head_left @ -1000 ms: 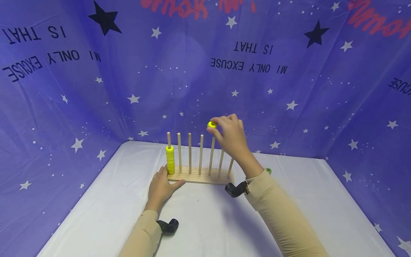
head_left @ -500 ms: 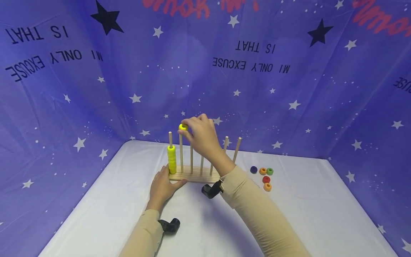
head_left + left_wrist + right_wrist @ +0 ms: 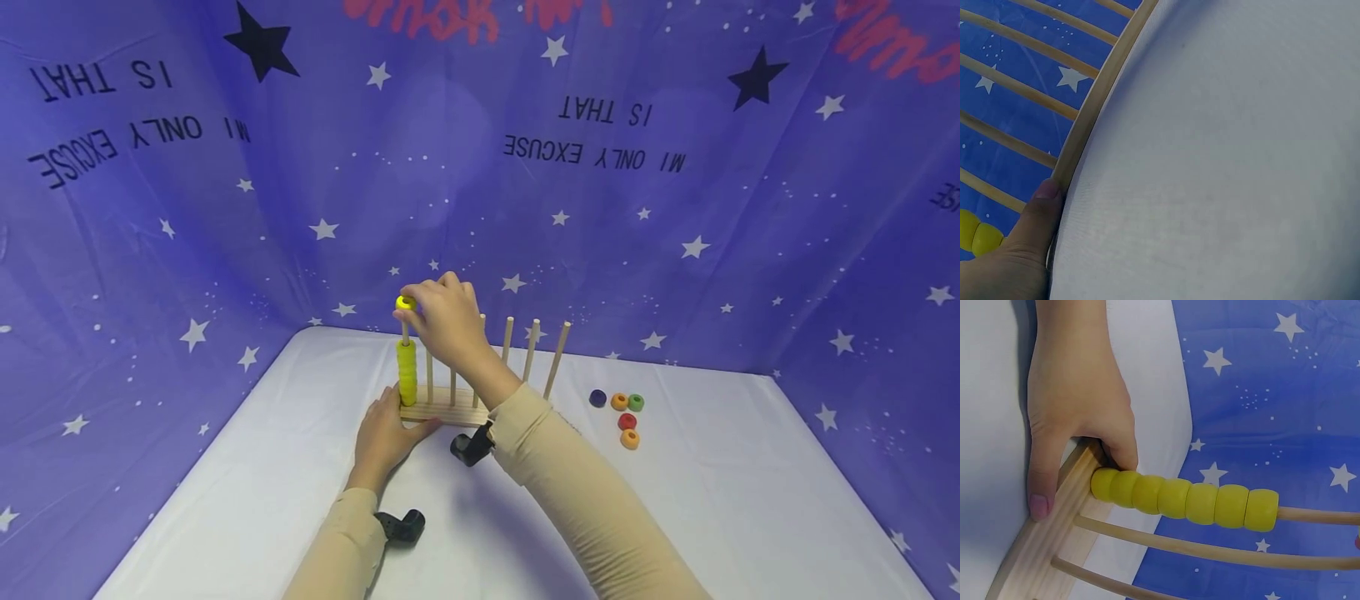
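My right hand (image 3: 450,323) pinches a yellow bead (image 3: 405,304) between thumb and fingers, right at the top of the leftmost wooden peg. Lower on that peg sits a stack of several yellow beads (image 3: 1186,501), with bare peg above it. My left hand (image 3: 381,435) grips the left end of the wooden peg rack's base (image 3: 431,413); its thumb (image 3: 1040,212) lies along the front edge, and its fingers reach round behind the stack. The other pegs (image 3: 557,358) carry no beads, and my right hand and forearm hide parts of some of them.
On the white table (image 3: 720,500), right of the rack, lie loose beads: a dark blue one (image 3: 597,398), a green one (image 3: 636,402), a red one (image 3: 627,422) and two orange ones, the nearer (image 3: 630,439) closest to me. A purple star-patterned cloth (image 3: 480,208) surrounds the table's back and sides.
My right hand has carried the yellow bead leftward across the rack to the leftmost peg, uncovering the loose beads on the right. The left hand stays on the base.
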A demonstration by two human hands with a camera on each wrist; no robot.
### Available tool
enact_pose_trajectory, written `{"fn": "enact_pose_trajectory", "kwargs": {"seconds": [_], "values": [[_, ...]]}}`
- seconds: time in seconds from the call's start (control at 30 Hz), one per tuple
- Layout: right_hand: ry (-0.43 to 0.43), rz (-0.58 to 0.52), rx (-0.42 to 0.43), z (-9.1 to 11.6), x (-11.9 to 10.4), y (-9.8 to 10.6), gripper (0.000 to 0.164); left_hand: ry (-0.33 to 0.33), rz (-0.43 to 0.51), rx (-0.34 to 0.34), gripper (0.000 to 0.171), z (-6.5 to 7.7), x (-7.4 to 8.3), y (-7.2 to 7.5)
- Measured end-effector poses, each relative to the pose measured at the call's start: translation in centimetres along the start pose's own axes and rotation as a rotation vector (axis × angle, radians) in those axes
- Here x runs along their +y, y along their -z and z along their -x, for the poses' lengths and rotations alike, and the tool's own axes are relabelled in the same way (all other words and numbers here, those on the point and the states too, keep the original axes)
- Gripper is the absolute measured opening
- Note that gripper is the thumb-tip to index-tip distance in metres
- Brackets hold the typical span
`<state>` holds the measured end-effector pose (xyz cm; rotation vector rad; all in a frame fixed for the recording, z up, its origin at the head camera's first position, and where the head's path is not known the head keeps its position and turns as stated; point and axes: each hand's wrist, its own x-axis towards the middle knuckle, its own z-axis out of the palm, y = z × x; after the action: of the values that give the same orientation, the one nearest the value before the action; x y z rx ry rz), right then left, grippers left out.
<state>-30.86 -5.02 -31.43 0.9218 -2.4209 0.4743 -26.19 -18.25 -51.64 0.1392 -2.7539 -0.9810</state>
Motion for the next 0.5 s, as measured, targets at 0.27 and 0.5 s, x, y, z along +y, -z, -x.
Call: {"fn": "enact_pose_trajectory", "kwargs": {"seconds": [0.27, 0.5], "values": [[0.001, 0.025, -0.011, -0.22, -0.23, 0.05, 0.037, 0.006, -0.006, -0.004, 0.105, 0.15, 0.11, 0.04], [-0.004, 0.042, -0.036, -0.17, -0.18, -0.33, 0.037, 0.000, 0.002, 0.006, 0.093, 0.04, 0.09, -0.04]]}}
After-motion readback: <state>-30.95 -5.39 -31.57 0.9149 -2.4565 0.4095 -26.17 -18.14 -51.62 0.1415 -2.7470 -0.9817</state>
